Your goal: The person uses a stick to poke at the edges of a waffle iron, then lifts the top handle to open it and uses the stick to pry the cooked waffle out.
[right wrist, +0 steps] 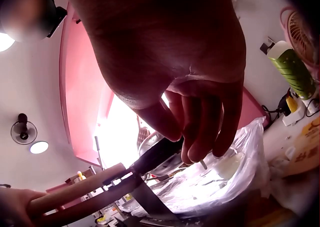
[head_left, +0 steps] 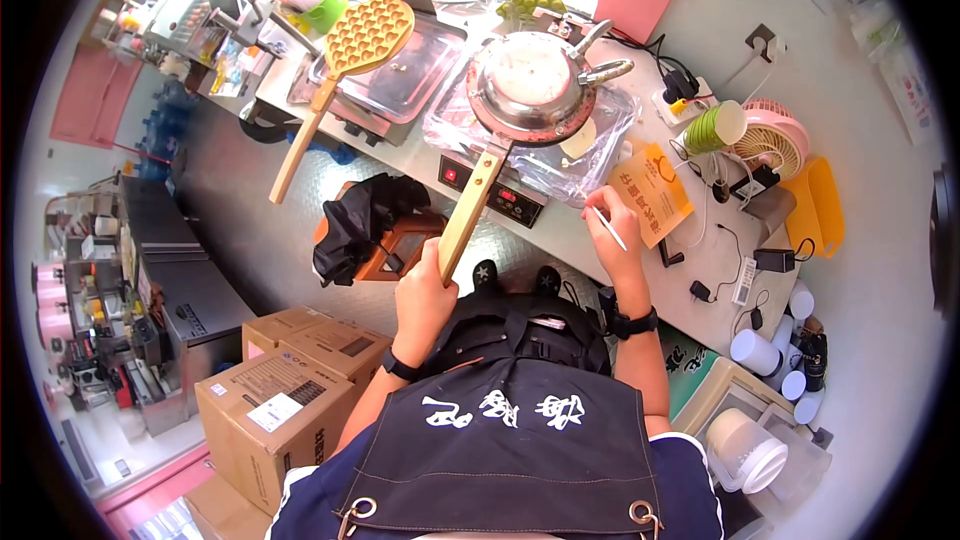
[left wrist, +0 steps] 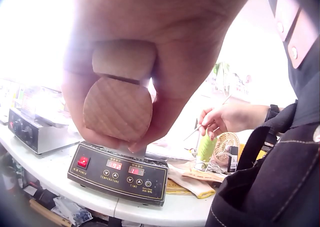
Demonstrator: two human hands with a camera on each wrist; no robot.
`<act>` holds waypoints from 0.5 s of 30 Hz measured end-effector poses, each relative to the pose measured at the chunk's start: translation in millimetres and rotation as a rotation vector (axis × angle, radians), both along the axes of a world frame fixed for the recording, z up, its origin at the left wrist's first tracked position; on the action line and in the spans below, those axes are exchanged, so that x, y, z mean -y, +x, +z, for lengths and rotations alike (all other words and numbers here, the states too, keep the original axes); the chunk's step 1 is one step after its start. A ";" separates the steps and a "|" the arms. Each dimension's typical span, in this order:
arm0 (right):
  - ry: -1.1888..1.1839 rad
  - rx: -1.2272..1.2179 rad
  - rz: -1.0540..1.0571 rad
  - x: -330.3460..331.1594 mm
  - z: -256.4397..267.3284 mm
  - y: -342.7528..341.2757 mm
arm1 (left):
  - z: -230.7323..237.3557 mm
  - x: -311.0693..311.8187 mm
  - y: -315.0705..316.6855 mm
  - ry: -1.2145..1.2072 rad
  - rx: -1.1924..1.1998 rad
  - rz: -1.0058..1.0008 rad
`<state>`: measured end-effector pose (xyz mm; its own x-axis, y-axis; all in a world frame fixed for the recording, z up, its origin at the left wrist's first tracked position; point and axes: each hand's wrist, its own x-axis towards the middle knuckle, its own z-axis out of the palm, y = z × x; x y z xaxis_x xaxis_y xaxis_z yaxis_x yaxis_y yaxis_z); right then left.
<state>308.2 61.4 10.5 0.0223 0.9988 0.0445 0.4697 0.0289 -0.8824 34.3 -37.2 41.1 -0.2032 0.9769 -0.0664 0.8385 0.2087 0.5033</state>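
Note:
My left hand (head_left: 424,292) grips the paired wooden handles (head_left: 468,215) of a round metal waffle iron (head_left: 528,80). In the left wrist view both handle ends (left wrist: 117,107) lie one against the other within the curled fingers (left wrist: 170,87). The iron is closed and sits over an electric base, whose control panel (left wrist: 118,174) shows lit red digits. My right hand (head_left: 618,230) pinches a thin pale stick (head_left: 608,228) over the table's front edge. In the right wrist view that hand (right wrist: 175,77) has bent fingers, and they mostly hide the stick.
Clear plastic sheeting (head_left: 605,155) surrounds the base. An orange paper bag (head_left: 650,195) lies right of it, near green cups (head_left: 712,130) and a pink fan (head_left: 770,135). Another bubble-patterned waffle pan (head_left: 370,35) stands opened at left. Cardboard boxes (head_left: 265,440) are stacked beside my left arm.

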 end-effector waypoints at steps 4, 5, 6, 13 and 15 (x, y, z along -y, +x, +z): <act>0.008 0.014 0.008 0.5 -1.6 -0.2 | 0.0 -0.5 0.0 0.004 0.004 -0.006; 0.009 0.014 0.008 0.6 -1.7 -0.2 | 1.2 -0.5 0.4 0.000 0.004 -0.004; 0.011 0.011 0.008 0.7 -1.7 -0.3 | 1.9 -0.5 0.6 -0.003 0.003 -0.002; -0.004 0.004 0.016 1.6 -2.2 1.1 | -1.1 -0.2 -0.8 0.003 -0.001 -0.008; 0.001 0.006 0.017 2.1 -4.9 1.7 | -0.8 -0.2 -0.4 0.017 0.005 -0.011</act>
<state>309.9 59.3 5.5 0.0048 0.9990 0.0453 0.4744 0.0375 -0.8795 33.9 -37.0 40.3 -0.1920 0.9801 -0.0509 0.8380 0.1907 0.5113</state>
